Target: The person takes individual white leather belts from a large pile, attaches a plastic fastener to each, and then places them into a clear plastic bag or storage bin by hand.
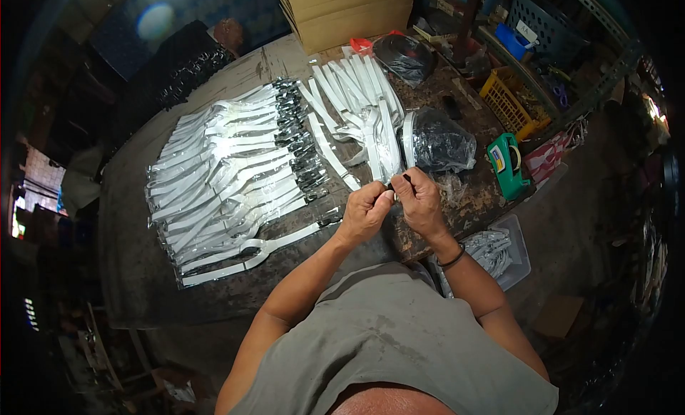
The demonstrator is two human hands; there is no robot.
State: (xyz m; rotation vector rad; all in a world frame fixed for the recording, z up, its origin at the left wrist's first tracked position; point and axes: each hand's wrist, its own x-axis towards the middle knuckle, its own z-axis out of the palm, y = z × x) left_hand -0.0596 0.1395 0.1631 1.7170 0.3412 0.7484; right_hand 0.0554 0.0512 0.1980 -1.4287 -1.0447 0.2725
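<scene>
Close together at the near end of a bunch of white straps (372,130), my left hand (366,212) and my right hand (422,207) are both closed in a pinch. A small black piece (389,187) shows between the fingertips, right at the strap ends; its exact kind is mostly hidden by the fingers. To the left lies a wide row of white straps with black ends in clear plastic sleeves (232,158). One sleeved strap (260,254) lies apart at the row's near side.
Black parts in a plastic bag (442,140) and a green tape dispenser (505,165) stand right of my hands. A yellow basket (508,101) and cardboard box (346,16) are farther back. Below the table edge, a clear bin (519,252) holds more white straps.
</scene>
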